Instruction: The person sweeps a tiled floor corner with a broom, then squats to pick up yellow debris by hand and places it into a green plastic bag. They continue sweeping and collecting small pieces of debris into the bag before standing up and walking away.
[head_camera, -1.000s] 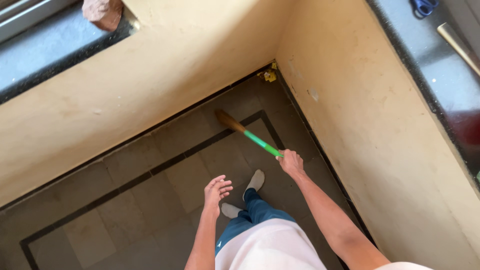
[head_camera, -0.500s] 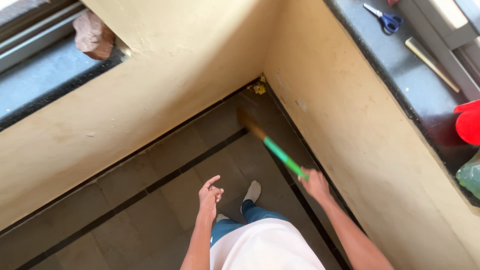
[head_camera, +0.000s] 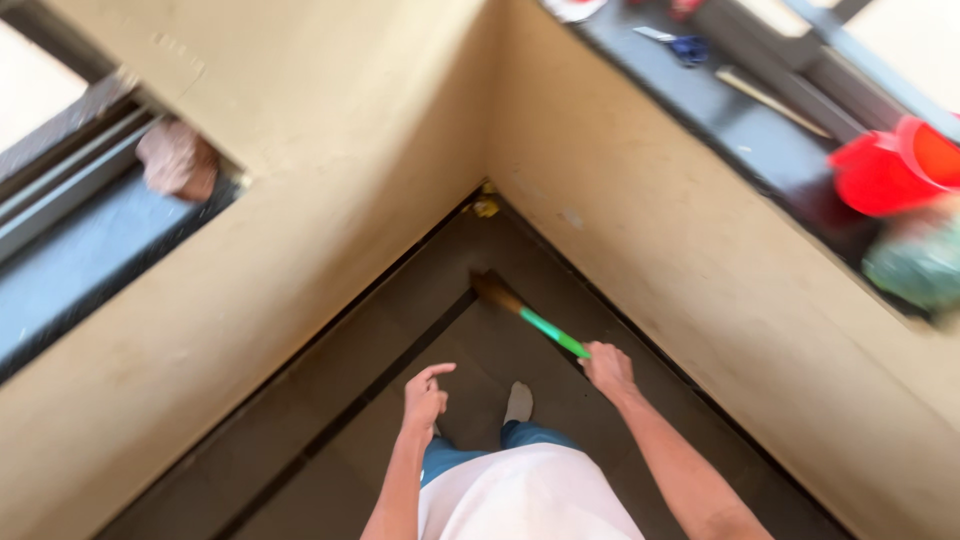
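Observation:
My right hand (head_camera: 606, 368) grips the green handle of a small broom (head_camera: 528, 320). Its brown bristle head rests on the dark tiled floor (head_camera: 400, 330), pointing toward the room's corner. A small yellowish bit of debris (head_camera: 486, 206) lies right in that corner, apart from the bristles. My left hand (head_camera: 424, 397) hangs free in front of me with fingers loosely curled, holding nothing. One of my feet (head_camera: 518, 402) shows below, between the two hands.
Two beige walls (head_camera: 330, 180) meet at the corner ahead. A dark ledge on the right carries blue-handled scissors (head_camera: 680, 44), a wooden stick (head_camera: 770, 102) and a red container (head_camera: 885, 165). A pinkish cloth (head_camera: 176, 160) lies on the left window sill.
The view has tilted and swung, so the corner sits higher and more central. The broom head has swept back from the corner toward me, and my left hand has curled slightly.

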